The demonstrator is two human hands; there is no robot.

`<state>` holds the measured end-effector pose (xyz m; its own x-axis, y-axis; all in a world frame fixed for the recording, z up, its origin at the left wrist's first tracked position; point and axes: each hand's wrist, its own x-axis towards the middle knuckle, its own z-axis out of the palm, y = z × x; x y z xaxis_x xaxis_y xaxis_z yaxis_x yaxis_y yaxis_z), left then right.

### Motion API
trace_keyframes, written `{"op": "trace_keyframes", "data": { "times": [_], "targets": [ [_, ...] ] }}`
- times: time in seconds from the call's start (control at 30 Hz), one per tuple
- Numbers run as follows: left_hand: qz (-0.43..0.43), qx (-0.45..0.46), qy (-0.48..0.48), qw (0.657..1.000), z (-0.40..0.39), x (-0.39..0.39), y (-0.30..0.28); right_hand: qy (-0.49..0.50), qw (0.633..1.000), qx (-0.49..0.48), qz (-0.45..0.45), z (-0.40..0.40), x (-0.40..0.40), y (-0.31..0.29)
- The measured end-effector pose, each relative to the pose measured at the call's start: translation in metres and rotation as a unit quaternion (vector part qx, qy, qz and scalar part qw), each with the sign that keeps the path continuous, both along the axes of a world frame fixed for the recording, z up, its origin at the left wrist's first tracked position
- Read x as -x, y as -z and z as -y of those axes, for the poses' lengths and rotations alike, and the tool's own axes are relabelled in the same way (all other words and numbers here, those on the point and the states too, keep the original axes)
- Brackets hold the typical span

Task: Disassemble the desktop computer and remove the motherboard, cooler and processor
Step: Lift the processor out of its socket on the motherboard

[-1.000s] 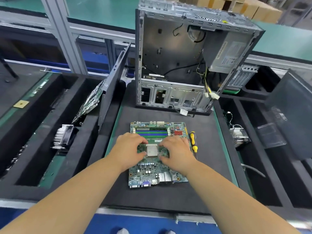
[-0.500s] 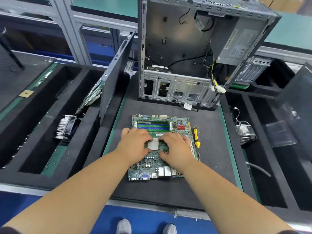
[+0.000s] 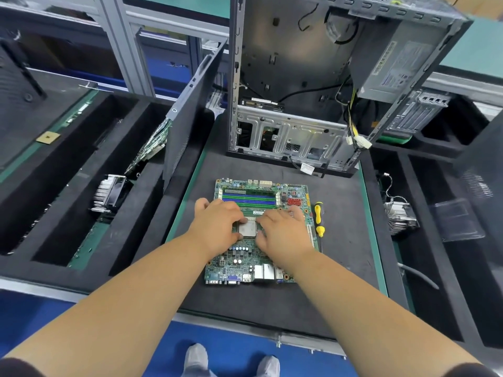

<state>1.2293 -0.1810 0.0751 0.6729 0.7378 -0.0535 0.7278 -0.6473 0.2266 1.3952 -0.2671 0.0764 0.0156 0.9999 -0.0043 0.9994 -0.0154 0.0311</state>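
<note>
On the flat green motherboard (image 3: 258, 235), both hands, left (image 3: 217, 224) and right (image 3: 283, 232), rest curled fingertips against the square, matte-silver processor (image 3: 248, 229); actual grip unclear.

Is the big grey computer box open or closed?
Open. The grey metal computer case stands upright with its side uncovered, showing its bare inside and loose cables; the green motherboard lies outside it.

The view has tilted further down: two shoes (image 3: 230, 360) now show fully at the bottom centre of the frame, and the motherboard (image 3: 260, 232) sits a little higher than before. Both hands stay around the processor (image 3: 247, 229); the left hand (image 3: 217, 227) has spread a little toward the upper left.
</note>
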Motion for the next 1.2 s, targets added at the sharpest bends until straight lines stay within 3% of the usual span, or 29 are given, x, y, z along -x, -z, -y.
{"op": "trace_keyframes", "data": {
  "times": [0.53, 0.93, 1.2],
  "targets": [
    [0.021, 0.014, -0.005, 1.000, -0.001, -0.001, 0.002, 0.050, 0.986, -0.002, -0.158, -0.038, -0.019, -0.016],
    [0.024, 0.002, 0.022, 0.999, -0.001, 0.005, 0.001, -0.003, 0.988, 0.012, -0.151, -0.043, -0.005, -0.020],
    [0.088, 0.011, -0.025, 0.996, -0.001, 0.021, 0.005, -0.075, 0.991, 0.013, -0.110, -0.032, -0.006, -0.016]
  ]
}}
